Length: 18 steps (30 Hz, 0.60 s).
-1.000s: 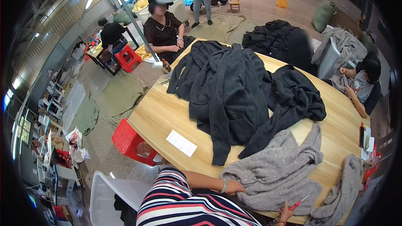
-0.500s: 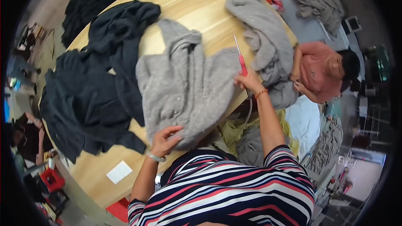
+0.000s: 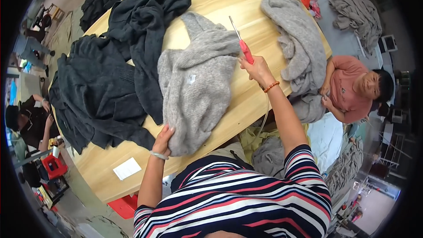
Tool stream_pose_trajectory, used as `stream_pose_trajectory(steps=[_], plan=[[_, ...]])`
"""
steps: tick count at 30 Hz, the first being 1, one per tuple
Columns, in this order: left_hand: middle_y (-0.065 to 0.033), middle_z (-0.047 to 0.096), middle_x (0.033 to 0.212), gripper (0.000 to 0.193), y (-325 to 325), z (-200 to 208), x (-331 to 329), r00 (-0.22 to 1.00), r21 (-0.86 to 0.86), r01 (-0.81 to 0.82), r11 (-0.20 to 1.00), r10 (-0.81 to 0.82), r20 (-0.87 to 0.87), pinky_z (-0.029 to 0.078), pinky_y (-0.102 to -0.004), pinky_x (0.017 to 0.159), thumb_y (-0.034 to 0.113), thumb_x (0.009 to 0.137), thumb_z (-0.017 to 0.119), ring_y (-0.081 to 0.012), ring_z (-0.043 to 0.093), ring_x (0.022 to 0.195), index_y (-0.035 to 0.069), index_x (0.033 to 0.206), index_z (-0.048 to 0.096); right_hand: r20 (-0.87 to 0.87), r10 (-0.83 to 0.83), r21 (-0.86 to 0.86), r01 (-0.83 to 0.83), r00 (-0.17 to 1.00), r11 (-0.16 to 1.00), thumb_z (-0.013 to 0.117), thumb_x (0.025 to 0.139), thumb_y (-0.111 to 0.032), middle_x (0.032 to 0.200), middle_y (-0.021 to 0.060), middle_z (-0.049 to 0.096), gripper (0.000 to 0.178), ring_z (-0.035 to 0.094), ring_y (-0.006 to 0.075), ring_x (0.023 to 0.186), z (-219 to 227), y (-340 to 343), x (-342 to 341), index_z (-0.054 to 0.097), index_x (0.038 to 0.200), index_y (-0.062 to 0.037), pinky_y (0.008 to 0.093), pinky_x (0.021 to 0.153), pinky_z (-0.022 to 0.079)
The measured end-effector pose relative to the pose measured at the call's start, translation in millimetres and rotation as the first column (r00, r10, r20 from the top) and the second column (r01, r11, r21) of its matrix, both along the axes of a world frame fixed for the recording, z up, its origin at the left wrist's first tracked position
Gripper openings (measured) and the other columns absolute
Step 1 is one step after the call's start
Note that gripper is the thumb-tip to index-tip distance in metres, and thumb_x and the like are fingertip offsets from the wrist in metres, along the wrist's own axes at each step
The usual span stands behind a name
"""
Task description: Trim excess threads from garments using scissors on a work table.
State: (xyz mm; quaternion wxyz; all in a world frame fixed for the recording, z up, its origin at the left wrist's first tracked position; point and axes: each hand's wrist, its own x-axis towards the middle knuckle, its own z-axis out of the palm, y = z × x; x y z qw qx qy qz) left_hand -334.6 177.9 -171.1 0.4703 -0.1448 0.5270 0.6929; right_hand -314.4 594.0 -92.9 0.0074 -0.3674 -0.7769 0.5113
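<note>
A light grey knitted sweater (image 3: 196, 81) lies folded lengthwise on the round wooden table (image 3: 246, 101), a small label showing on it. My left hand (image 3: 162, 140) rests at the sweater's near lower edge, fingers on the knit. My right hand (image 3: 256, 69) is to the right of the sweater, closed around red-handled scissors (image 3: 241, 44) whose blades point up and away over the sweater's right shoulder.
Dark grey and black garments (image 3: 110, 83) are heaped on the table's left. A second grey sweater (image 3: 299, 35) hangs over the right edge by a seated person in a pink top (image 3: 352, 90). A white paper slip (image 3: 127, 168) lies near the front edge; a red stool (image 3: 123, 205) stands below.
The view has shifted slightly. The grey sweater has been folded narrower. My right hand with the scissors has moved up and left; my left hand has slid to the sweater's lower edge.
</note>
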Motion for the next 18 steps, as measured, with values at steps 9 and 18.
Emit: stream_pose_trajectory(steps=[9,18], plan=[[-0.0111,0.059,0.119,0.039,55,38,-15,0.891,0.196,-0.377,0.905,0.412,-0.189,0.048,-0.0331,0.092,0.014,0.090,0.058,-0.0207,0.058,0.106,0.002,0.126,0.048,0.050,0.139,0.248,-0.147,0.989,0.958,0.071,0.073,-0.050,0.068,0.0197,0.063,0.054,0.065,0.0296,0.070,-23,-13,-60,0.062,0.074,0.0038,0.0387,0.065,0.049],[-0.0142,0.060,0.120,0.048,70,82,42,0.533,-0.177,0.685,0.706,-0.652,-0.539,0.042,-0.0319,0.096,0.021,0.086,0.061,-0.0210,0.056,0.110,0.008,0.131,0.050,0.102,0.222,-0.047,-0.218,0.970,0.975,0.070,0.074,-0.023,0.138,0.0149,0.045,0.081,0.045,0.0272,0.125,-12,-30,-82,0.031,0.144,-0.0153,0.0376,0.104,0.034]])
